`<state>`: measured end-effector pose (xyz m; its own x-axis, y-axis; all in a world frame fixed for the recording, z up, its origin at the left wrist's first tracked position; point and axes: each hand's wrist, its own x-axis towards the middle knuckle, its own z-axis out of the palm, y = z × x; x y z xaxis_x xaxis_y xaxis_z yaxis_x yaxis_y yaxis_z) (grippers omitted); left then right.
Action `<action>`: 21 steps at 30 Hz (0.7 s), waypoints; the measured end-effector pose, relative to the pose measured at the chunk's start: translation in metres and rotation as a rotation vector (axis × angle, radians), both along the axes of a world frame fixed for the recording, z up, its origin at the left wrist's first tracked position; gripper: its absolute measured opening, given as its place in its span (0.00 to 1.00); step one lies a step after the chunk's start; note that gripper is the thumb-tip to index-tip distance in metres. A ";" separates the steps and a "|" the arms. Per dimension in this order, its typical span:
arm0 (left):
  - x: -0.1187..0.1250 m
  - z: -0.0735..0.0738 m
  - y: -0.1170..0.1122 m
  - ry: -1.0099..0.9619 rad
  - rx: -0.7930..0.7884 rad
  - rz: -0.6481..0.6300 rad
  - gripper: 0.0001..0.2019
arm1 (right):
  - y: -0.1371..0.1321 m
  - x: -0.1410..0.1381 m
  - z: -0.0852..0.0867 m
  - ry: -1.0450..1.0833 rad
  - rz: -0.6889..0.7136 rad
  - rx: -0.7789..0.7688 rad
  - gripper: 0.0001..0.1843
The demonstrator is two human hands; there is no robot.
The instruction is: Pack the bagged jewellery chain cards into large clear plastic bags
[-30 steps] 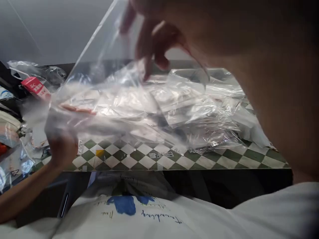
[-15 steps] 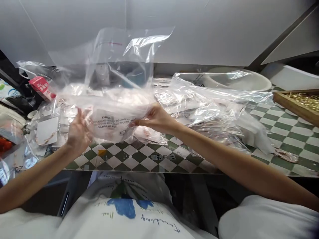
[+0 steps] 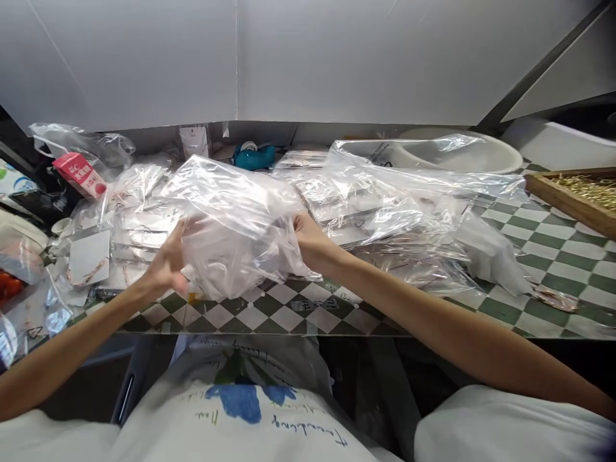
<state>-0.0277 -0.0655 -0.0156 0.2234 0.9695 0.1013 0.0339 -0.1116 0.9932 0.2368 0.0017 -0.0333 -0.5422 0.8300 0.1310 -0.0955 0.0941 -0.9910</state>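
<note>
A large clear plastic bag (image 3: 235, 224), crumpled and folded over, hangs between my hands just above the table's front part. On its right side my right hand (image 3: 312, 242) grips the plastic, the fingertips mostly covered by the film. My left hand (image 3: 169, 262) is against the bag's left side with the thumb stuck out apart. Its fingers reach partly behind the plastic. Flat clear packets (image 3: 144, 234) with white cards lie just left of and beneath the bag. A white card (image 3: 89, 255) with a thin chain on it is farther left.
More plastic-wrapped packets (image 3: 418, 263) are heaped at the right under another large clear bag (image 3: 366, 186). A teal tape dispenser (image 3: 255, 157) stands at the back. Beyond are a white basin (image 3: 462, 154), a wooden tray (image 3: 572, 196) of small gold pieces and a pink carton (image 3: 79, 173).
The bag's raised upper part has come down and folded forward over its printed side. My left hand has moved slightly right, its fingers now behind the plastic. My right hand still grips the bag.
</note>
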 end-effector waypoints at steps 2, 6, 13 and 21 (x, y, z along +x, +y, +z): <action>0.007 0.000 -0.001 0.084 0.016 0.027 0.43 | -0.007 -0.003 0.002 0.097 -0.106 -0.040 0.23; 0.023 -0.003 0.006 0.050 -0.084 0.257 0.21 | -0.006 0.003 0.008 0.173 -0.065 -0.094 0.33; 0.023 0.004 0.018 -0.023 -0.128 0.140 0.29 | 0.001 0.017 0.020 0.231 -0.302 0.096 0.14; 0.026 0.007 0.023 -0.028 0.055 0.216 0.18 | 0.008 0.033 0.033 0.069 0.005 0.013 0.34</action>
<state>-0.0015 -0.0423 -0.0086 0.0077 0.9873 0.1586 0.0358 -0.1588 0.9867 0.2695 0.0101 -0.0002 -0.5355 0.8254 0.1789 -0.1638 0.1063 -0.9807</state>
